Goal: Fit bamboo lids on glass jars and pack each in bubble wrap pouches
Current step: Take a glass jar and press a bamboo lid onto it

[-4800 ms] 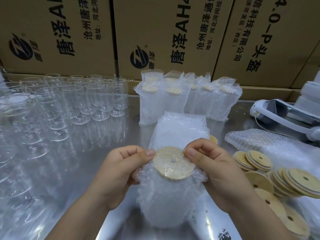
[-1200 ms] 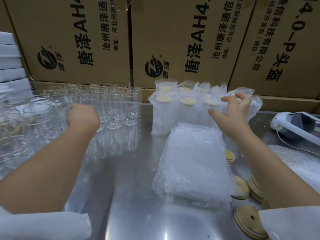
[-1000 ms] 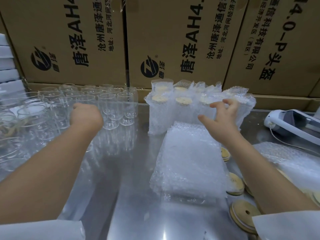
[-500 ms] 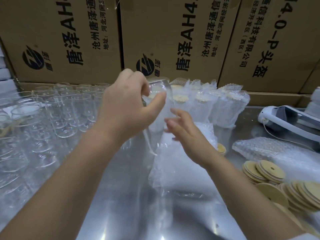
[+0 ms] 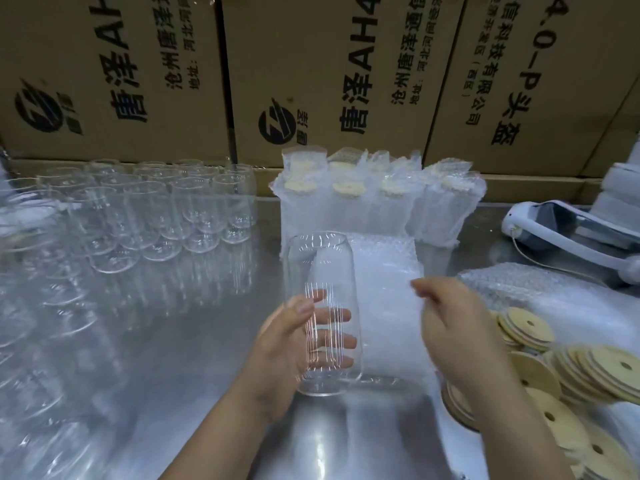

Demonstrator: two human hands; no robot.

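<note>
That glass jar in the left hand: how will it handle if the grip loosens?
The glass jar looks smooth and clear, so likely slippery in the left hand. Bare glass over a metal table: probably fragile if dropped. Laid down, its round wall would likely roll.

Brown cardboard boxes printed with black Chinese characters stand in a row along the far edge of the shiny metal table. At the table's far right lies a white device trailing a thin cable
</note>
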